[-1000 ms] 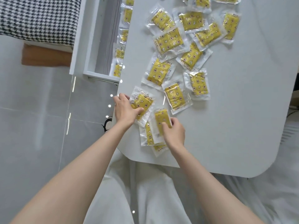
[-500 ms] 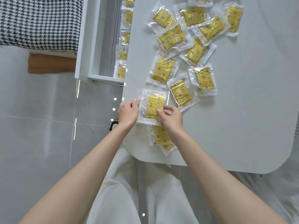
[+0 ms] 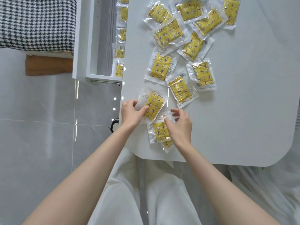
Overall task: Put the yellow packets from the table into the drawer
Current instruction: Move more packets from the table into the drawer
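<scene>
Several yellow packets in clear wrappers lie scattered on the white table [image 3: 243, 111]. My left hand [image 3: 131, 112] grips one yellow packet [image 3: 153, 105] near the table's left edge, thumb on top. My right hand [image 3: 179, 125] hovers with loosely spread fingers over two stacked packets [image 3: 159, 132] near the front edge, holding nothing. The open white drawer [image 3: 82, 46] juts out to the left of the table and has several packets [image 3: 120, 69] lined along its right side.
More packets [image 3: 168, 32] crowd the table's far part. A houndstooth cushion [image 3: 35, 21] on a wooden seat lies left of the drawer. Grey floor tiles fill the left. White trousers show below the table's front edge.
My right hand has let go of the packet both hands held and dropped toward the stacked packets. The left hand keeps that packet, now tilted.
</scene>
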Motion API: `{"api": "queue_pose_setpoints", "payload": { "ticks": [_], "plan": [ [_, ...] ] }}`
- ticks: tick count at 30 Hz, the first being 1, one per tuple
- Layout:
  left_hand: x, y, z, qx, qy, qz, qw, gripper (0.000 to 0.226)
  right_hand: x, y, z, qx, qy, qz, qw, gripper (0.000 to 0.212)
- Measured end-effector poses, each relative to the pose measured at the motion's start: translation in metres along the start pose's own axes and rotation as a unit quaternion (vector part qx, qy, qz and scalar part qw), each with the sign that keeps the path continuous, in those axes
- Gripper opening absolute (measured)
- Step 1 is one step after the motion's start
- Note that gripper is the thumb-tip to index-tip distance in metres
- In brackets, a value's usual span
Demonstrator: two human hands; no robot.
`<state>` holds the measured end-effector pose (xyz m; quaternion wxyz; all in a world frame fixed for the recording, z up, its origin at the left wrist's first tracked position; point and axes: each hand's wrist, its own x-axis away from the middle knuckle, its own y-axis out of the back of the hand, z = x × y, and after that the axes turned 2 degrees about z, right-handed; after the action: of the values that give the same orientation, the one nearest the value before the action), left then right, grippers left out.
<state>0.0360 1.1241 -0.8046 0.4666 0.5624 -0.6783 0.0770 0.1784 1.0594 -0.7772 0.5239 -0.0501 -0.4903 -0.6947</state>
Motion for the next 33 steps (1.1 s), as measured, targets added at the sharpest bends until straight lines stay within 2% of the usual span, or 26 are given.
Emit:
{"api": "queue_pose_setpoints", "payload": {
  "ticks": [6, 11, 13, 17, 18, 20, 21, 23, 28, 33],
  "plan": [
    [0.004, -0.002, -0.003, 0.014, -0.013, 0.011, 1.0, 0.035, 0.022, -0.018, -0.017, 0.116, -0.064, 0.031, 0.991, 0.072],
    [0.0, 0.0, 0.002, 0.052, 0.005, 0.009, 0.999, 0.036, 0.016, -0.032, -0.012, 0.101, -0.067, 0.022, 0.992, 0.076],
    [-0.001, 0.005, 0.004, 0.09, 0.027, 0.003, 0.996, 0.044, 0.016, -0.032, -0.012, 0.085, -0.067, 0.014, 0.994, 0.072],
    [0.0, 0.025, 0.009, 0.161, 0.049, 0.028, 0.985, 0.069, 0.016, -0.018, -0.012, 0.045, -0.123, 0.01, 0.991, 0.042],
    [0.005, 0.031, 0.007, 0.177, 0.05, 0.036, 0.982, 0.058, 0.016, -0.012, -0.013, 0.012, -0.147, 0.012, 0.989, 0.035],
    [0.018, 0.043, -0.002, 0.213, 0.05, 0.052, 0.974, 0.016, 0.019, 0.003, -0.012, -0.08, -0.173, 0.013, 0.982, 0.024],
    [0.024, 0.049, -0.004, 0.223, 0.049, 0.06, 0.972, 0.004, 0.021, 0.012, -0.011, -0.109, -0.171, 0.016, 0.979, 0.019],
    [0.042, 0.061, -0.013, 0.241, 0.042, 0.07, 0.967, 0.002, 0.028, 0.033, -0.003, -0.127, -0.146, 0.035, 0.98, 0.015],
    [0.09, 0.095, -0.041, 0.255, 0.024, 0.082, 0.963, 0.017, 0.051, 0.084, 0.031, -0.176, -0.071, 0.086, 0.978, 0.008],
    [0.142, 0.13, -0.074, 0.32, -0.009, 0.068, 0.945, 0.011, 0.085, 0.126, 0.079, -0.229, 0.002, 0.125, 0.965, 0.017]
  ]
}}
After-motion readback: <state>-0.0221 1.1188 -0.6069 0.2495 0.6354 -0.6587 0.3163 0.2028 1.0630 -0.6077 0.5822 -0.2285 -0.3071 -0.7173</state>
